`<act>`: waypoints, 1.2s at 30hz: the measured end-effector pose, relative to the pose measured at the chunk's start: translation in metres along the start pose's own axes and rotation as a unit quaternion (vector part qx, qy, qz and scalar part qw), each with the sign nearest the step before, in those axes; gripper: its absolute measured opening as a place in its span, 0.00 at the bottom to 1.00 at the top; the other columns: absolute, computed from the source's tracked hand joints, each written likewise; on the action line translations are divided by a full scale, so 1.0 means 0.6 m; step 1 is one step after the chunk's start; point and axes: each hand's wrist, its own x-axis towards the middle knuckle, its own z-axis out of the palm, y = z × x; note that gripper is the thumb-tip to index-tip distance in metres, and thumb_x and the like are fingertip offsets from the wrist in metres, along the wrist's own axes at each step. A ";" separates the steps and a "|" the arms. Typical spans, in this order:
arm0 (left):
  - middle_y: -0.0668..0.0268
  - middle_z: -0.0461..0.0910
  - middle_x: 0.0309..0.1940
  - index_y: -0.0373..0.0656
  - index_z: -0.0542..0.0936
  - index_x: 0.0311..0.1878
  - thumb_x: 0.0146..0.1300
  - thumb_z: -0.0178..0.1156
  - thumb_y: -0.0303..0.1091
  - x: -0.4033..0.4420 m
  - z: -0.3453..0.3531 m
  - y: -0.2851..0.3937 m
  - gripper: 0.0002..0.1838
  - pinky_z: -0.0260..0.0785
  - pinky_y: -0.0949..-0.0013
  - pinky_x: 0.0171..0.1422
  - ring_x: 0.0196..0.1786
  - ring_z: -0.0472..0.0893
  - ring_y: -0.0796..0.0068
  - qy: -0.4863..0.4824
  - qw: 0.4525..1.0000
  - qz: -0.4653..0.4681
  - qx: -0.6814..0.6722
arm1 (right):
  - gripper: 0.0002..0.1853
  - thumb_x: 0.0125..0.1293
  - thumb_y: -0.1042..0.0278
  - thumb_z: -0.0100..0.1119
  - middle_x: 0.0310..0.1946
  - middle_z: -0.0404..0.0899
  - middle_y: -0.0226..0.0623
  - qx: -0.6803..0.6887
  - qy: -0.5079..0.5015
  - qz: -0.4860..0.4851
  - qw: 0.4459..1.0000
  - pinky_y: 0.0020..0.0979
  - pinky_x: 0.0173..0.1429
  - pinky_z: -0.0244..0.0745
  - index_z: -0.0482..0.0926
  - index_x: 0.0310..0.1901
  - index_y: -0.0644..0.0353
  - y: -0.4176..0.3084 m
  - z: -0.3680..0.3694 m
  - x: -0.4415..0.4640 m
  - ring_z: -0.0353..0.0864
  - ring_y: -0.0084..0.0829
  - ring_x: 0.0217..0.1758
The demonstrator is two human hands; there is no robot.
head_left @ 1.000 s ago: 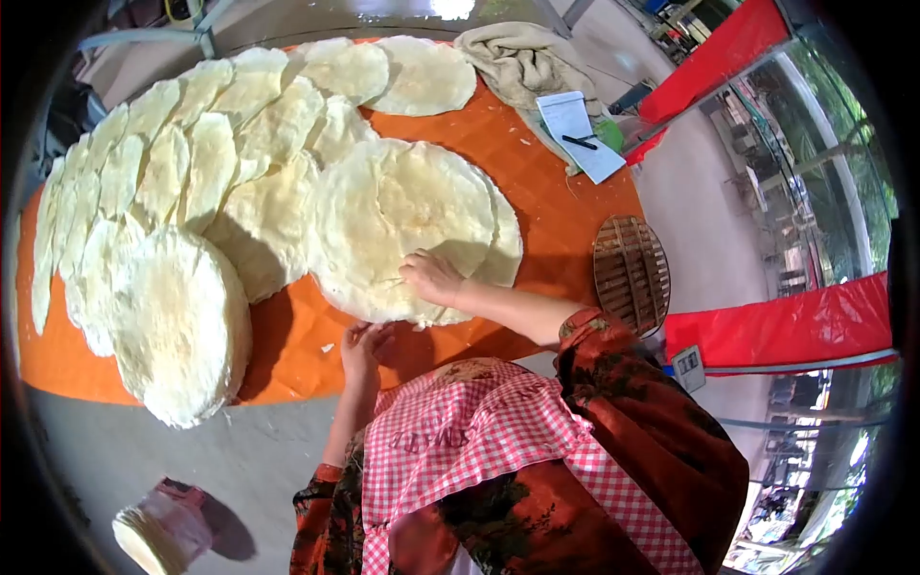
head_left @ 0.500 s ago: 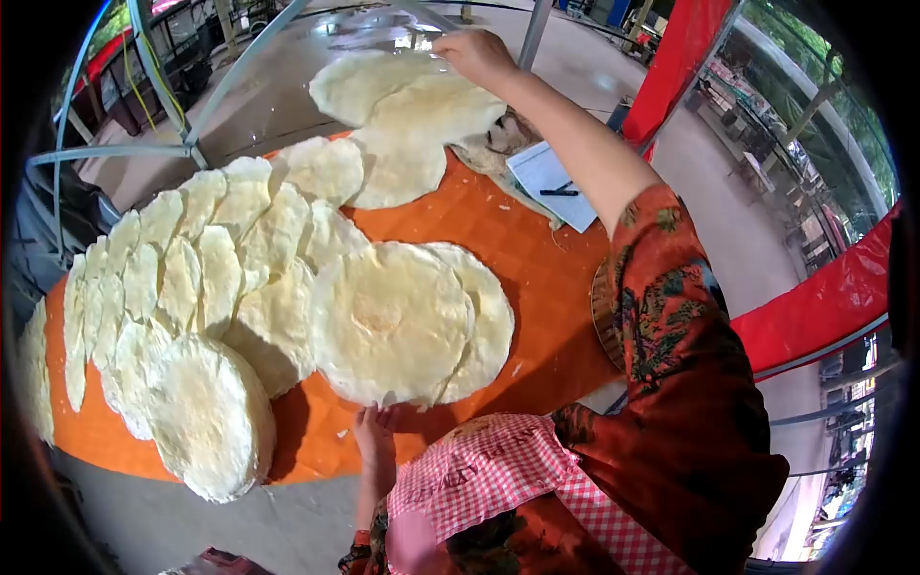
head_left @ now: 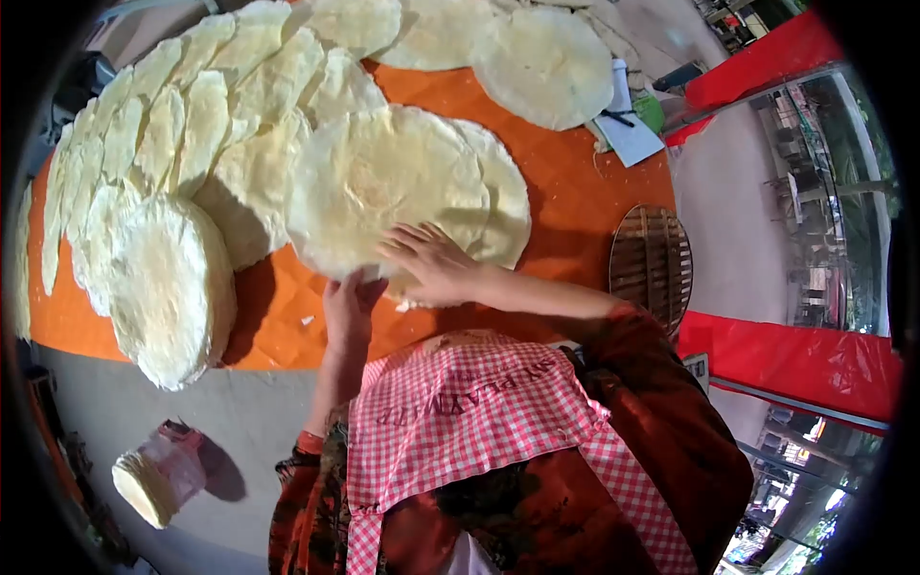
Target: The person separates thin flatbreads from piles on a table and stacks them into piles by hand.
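A pile of thin, round, pale sheets point(head_left: 383, 172) lies on the orange table cover in front of me. My right hand point(head_left: 431, 263) rests on the near part of its top sheet, palm down with the fingers spread. At the pile's near edge, my left hand point(head_left: 353, 297) touches the rim with bent fingers; whether it pinches the sheet is too small to tell. Another pale round sheet point(head_left: 544, 67) lies at the far right, partly over the notepad. Rows of overlapping sheets point(head_left: 201, 120) cover the left side.
A thick stack of sheets point(head_left: 165, 287) stands at the table's left front edge. On the right are a woven slatted tray point(head_left: 652, 264), a notepad point(head_left: 632, 142) with a pen, and red plastic sheeting point(head_left: 795, 369). A bagged stack point(head_left: 144, 491) lies on the floor below.
My right hand has come back from the far edge to the pile. A round sheet now lies at the far right, beside the other far sheets. My left hand stays at the pile's near edge.
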 end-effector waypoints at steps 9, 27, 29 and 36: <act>0.59 0.73 0.46 0.38 0.65 0.56 0.64 0.58 0.29 0.007 -0.126 -0.025 0.19 0.75 0.64 0.50 0.45 0.78 0.67 0.102 0.993 0.022 0.057 | 0.07 0.57 0.76 0.50 0.25 0.79 0.40 -0.049 0.207 -0.065 0.975 0.37 0.34 0.79 0.80 0.30 0.57 0.015 -0.217 0.132 0.81 0.42 0.27; 0.60 0.79 0.24 0.37 0.73 0.32 0.61 0.58 0.27 0.061 -0.096 -0.013 0.05 0.77 0.72 0.29 0.22 0.80 0.71 0.051 0.990 -0.032 0.129 | 0.13 0.59 0.73 0.52 0.33 0.83 0.43 -0.161 0.253 -0.004 0.954 0.36 0.40 0.77 0.84 0.42 0.52 0.036 -0.414 0.213 0.83 0.41 0.34; 0.60 0.79 0.24 0.37 0.73 0.33 0.62 0.58 0.27 0.058 -0.096 -0.011 0.05 0.77 0.72 0.29 0.22 0.80 0.71 0.047 0.990 -0.032 0.127 | 0.12 0.61 0.76 0.51 0.33 0.83 0.43 -0.171 0.220 -0.007 0.960 0.35 0.38 0.76 0.83 0.42 0.55 0.003 -0.360 0.179 0.82 0.40 0.34; 0.60 0.80 0.26 0.37 0.73 0.34 0.63 0.57 0.27 0.044 -0.089 -0.011 0.04 0.77 0.72 0.29 0.22 0.80 0.71 0.016 0.995 -0.022 0.098 | 0.03 0.55 0.75 0.53 0.27 0.79 0.37 -0.094 0.070 0.054 0.992 0.38 0.37 0.76 0.77 0.29 0.57 0.044 0.077 0.049 0.79 0.37 0.35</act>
